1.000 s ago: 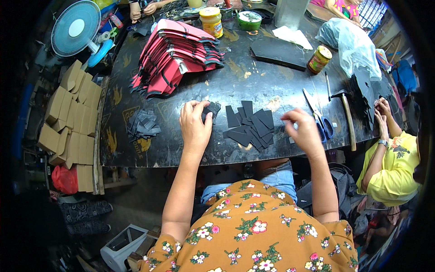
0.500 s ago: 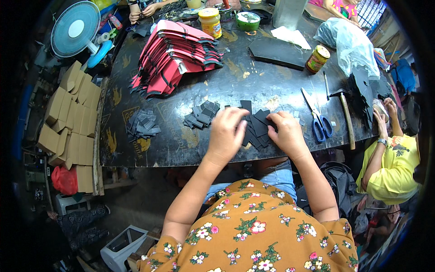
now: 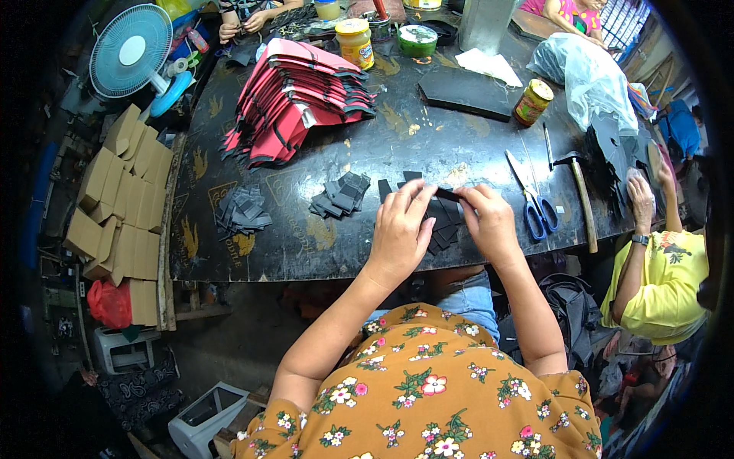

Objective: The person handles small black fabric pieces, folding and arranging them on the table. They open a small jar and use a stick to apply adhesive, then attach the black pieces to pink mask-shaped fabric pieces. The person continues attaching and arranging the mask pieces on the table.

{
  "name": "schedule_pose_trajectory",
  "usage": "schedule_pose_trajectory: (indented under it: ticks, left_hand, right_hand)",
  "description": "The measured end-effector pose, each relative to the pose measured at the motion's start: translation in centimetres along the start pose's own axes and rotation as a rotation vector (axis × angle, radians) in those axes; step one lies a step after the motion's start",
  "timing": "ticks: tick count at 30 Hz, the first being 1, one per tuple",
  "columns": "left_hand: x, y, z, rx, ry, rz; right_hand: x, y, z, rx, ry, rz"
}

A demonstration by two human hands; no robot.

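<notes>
A small black rectangular piece spans the gap between my hands. My right hand pinches its right end, and the fingertips of my left hand close on its left end. Beneath and between the hands lies a loose spread of similar flat black pieces, partly covered by my fingers. To the left sits a small heap of dark rectangular pieces. Farther left is another heap of dark pieces.
A tall stack of pink-and-black panels stands beyond the heaps. Scissors and a hammer lie to the right, with a jar behind them. Cardboard boxes are at the left. A co-worker in yellow works at the right.
My hands have lifted a black piece from the spread and now hold it between them. The co-worker's hands at the right have shifted.
</notes>
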State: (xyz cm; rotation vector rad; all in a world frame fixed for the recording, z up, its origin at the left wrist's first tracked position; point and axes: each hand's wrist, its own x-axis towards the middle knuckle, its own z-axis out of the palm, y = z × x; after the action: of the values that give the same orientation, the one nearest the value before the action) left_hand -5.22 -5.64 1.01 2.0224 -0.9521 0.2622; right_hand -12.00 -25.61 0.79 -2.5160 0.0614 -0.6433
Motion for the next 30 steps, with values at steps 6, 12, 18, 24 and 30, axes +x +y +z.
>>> schedule_pose_trajectory:
  ticks: [6,12,18,24,30]
  left_hand:
    - [0.9,0.4,0.2,-0.279,-0.093,-0.138]
    - [0.7,0.2,0.6,-0.604,-0.056,-0.405]
    - [-0.3,0.2,0.0,-0.475,-0.09,-0.347]
    - [-0.2,-1.7,-1.8,-0.34,-0.062,-0.221]
    - [0.8,-8.3,-7.8,0.223,-0.035,-0.402]
  right_hand:
    - [0.8,-2.1,-3.5,0.399,-0.121,0.029]
    - [0.7,-3.1,-2.2,0.183,0.073,-0.052]
    - [0.0,-2.8,0.9,0.146,0.066,-0.129]
    - [-0.6,0.3,-0.3,0.189,0.077,0.116]
    - [-1.0,5.5,-5.5,-0.181,-0.124,0.235]
